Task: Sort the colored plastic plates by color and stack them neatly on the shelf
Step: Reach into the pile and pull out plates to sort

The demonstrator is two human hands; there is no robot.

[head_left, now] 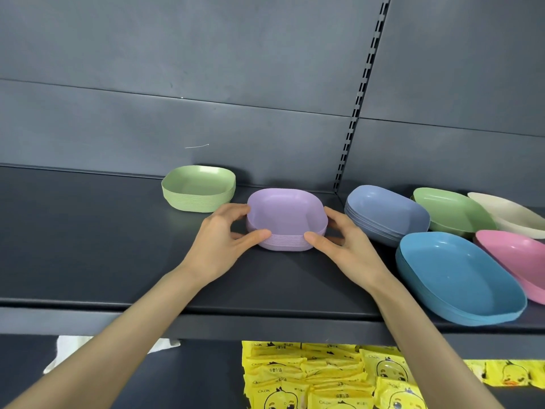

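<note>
A stack of purple plates (284,211) stands in the middle of the dark shelf (103,246). My left hand (224,240) grips its left side and my right hand (342,246) grips its right side, thumbs on the front edge. Behind and to the left sits a stack of green plates (197,187). To the right lie a grey-blue stack (386,214), a bright blue stack (460,278), a second green stack (451,211), a cream plate (507,214) and a pink stack (513,258).
The shelf's back panel (206,84) rises just behind the stacks, with a slotted upright (356,113). Yellow snack packets (324,376) and a white cloth (70,346) lie on the shelf below. The left part of the shelf is bare.
</note>
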